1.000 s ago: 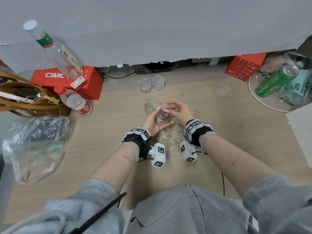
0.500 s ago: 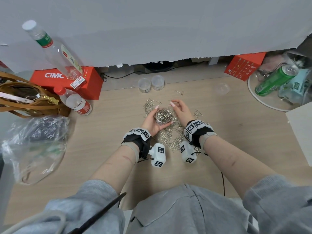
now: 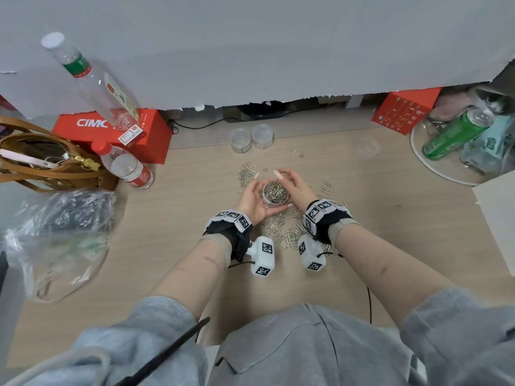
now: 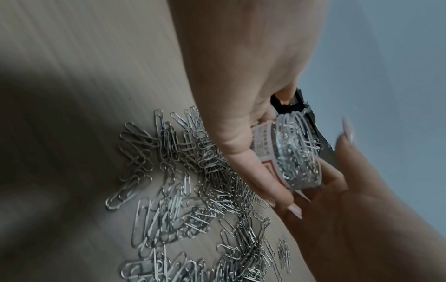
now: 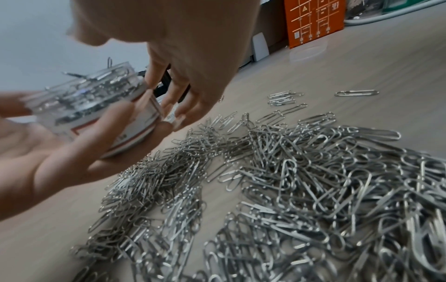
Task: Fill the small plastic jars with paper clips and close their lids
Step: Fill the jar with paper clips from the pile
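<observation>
Left hand [image 3: 252,200] cradles open jar [image 3: 275,193], fingers curled round wall. Right hand [image 3: 295,186] fingers touch far side, grip unclear. Paper clips [image 5: 301,181] heaped below fingers. Clips stand proud of rim: press flat, fetch lid [image 3: 367,146] beyond right fingertips.

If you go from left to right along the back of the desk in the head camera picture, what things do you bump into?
Brown handbag → red CIMC box → two small clear jars → loose clear lid → green can.
</observation>
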### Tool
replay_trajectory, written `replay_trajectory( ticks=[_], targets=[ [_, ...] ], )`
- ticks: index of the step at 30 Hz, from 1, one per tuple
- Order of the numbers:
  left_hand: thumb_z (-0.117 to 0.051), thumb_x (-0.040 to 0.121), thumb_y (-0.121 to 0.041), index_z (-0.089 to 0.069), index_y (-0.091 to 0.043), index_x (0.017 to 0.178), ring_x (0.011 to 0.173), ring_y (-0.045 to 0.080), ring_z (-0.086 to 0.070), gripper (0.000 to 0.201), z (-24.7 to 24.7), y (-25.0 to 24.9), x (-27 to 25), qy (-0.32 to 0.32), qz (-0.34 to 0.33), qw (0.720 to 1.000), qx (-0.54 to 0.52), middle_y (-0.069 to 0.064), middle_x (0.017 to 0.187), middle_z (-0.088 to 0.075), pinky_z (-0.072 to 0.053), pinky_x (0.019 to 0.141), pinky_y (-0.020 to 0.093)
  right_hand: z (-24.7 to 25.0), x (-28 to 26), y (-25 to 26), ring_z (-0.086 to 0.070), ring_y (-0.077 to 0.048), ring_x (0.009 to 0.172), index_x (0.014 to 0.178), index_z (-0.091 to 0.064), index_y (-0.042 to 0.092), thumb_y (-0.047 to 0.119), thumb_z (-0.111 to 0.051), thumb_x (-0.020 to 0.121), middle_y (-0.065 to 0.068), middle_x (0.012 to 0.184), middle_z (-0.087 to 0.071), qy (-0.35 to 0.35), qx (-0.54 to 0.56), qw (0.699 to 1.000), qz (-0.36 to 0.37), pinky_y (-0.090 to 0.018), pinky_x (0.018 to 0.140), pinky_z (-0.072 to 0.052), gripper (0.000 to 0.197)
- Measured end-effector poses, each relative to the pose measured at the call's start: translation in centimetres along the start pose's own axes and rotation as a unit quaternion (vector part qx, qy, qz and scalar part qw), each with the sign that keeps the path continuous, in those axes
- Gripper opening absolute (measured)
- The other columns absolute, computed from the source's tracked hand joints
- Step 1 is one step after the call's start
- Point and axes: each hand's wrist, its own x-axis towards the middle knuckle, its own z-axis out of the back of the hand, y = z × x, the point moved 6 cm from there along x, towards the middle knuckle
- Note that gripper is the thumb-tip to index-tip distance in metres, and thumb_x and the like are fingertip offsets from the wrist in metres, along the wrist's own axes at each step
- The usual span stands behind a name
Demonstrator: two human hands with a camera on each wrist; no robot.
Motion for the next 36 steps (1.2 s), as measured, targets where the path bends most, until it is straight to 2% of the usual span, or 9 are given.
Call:
replay_trajectory(
  ticks=[3,13,17,19,22,25,30,32,36],
  targets=[
    [-0.029,0.098,-0.048,-0.054,-0.012,0.113,0.096,0.035,-0.061,0.046,0.3,0.0,0.0,0.0,0.002,1.0,0.006,0.016,0.113,-0.06,-0.059,0.064,0.045,0.3,0.3,-0.4,-0.056,-0.016,0.103,0.12,-0.05,0.023,0.04,-0.042,0.094,-0.005,0.118,-0.059,-0.03,0.026,0.999,-0.02,-0.04,0.098,-0.045,0.032],
    [-0.03,0.097,-0.049,-0.057,-0.014,0.108,0.1,0.037,-0.06,0.046,0.5,0.3,0.0,-0.005,0.003,1.0,0.009,0.016,0.118,-0.058,-0.059,0.067,0.046,-0.2,-0.3,0.6,-0.052,-0.019,0.113,0.131,-0.043,0.016,0.028,-0.043,0.096,-0.009,0.126,-0.052,0.024,-0.046,0.998,0.027,-0.036,0.1,-0.043,0.037],
    [-0.032,0.098,-0.045,-0.057,-0.011,0.114,0.094,0.033,-0.064,0.044,0.3,0.1,-0.1,-0.005,-0.007,1.0,-0.007,0.014,0.101,-0.068,-0.059,0.066,0.042,-0.4,-0.6,0.6,-0.054,-0.006,0.093,0.132,-0.042,0.012,0.017,-0.044,0.095,-0.006,0.122,-0.051,0.043,-0.095,0.993,0.055,-0.012,0.083,-0.045,0.037],
    [-0.034,0.098,-0.043,-0.05,-0.008,0.126,0.091,0.032,-0.067,0.048,0.4,0.0,-0.1,-0.008,-0.013,1.0,0.005,0.014,0.107,-0.066,-0.059,0.064,0.042,-0.4,-0.5,0.4,-0.053,0.002,0.081,0.133,-0.04,0.011,0.013,-0.045,0.094,-0.007,0.121,-0.05,0.038,-0.075,0.995,0.049,-0.005,0.071,-0.046,0.039],
    [-0.032,0.099,-0.04,-0.045,-0.008,0.131,0.091,0.031,-0.067,0.048,0.5,0.0,-0.1,-0.011,-0.021,1.0,0.004,0.015,0.111,-0.062,-0.058,0.064,0.042,-0.5,-0.5,0.3,-0.057,-0.004,0.083,0.133,-0.039,0.012,0.014,-0.047,0.094,-0.006,0.12,-0.049,0.038,-0.03,0.998,0.035,-0.017,0.077,-0.051,0.04],
    [-0.031,0.1,-0.038,-0.049,-0.01,0.126,0.098,0.031,-0.063,0.042,0.3,0.0,0.0,-0.006,-0.031,0.999,-0.007,0.014,0.111,-0.062,-0.059,0.069,0.043,-0.5,-0.8,0.6,-0.057,-0.016,0.102,0.13,-0.043,0.016,0.022,-0.047,0.094,-0.004,0.12,-0.051,0.036,0.003,0.999,0.023,-0.036,0.095,-0.048,0.037],
    [-0.03,0.1,-0.037,-0.046,-0.01,0.131,0.099,0.031,-0.061,0.045,0.2,0.0,0.4,-0.01,-0.04,0.999,-0.005,0.018,0.123,-0.056,-0.059,0.064,0.041,-0.5,-1.1,-0.2,-0.049,-0.023,0.121,0.129,-0.043,0.021,0.031,-0.06,0.085,-0.007,0.131,-0.05,0.057,0.017,0.998,0.004,-0.046,0.105,-0.04,0.049],
    [-0.03,0.1,-0.038,-0.045,-0.01,0.132,0.098,0.031,-0.061,0.046,0.2,0.1,0.4,-0.01,-0.039,0.999,-0.007,0.02,0.126,-0.053,-0.059,0.062,0.039,-0.5,-1.4,-0.3,-0.047,-0.024,0.124,0.132,-0.04,0.02,0.024,-0.065,0.081,-0.012,0.134,-0.048,0.078,0.006,0.997,0.006,-0.046,0.106,-0.039,0.056],
    [-0.033,0.098,-0.042,-0.046,-0.01,0.131,0.088,0.028,-0.067,0.047,0.0,0.3,0.3,-0.003,-0.031,0.999,-0.013,0.017,0.118,-0.058,-0.058,0.061,0.038,-0.4,-1.6,0.1,-0.05,-0.019,0.116,0.135,-0.036,0.01,0.011,-0.063,0.083,-0.013,0.13,-0.049,0.087,-0.001,0.996,0.007,-0.033,0.102,-0.041,0.059]
  ],
)
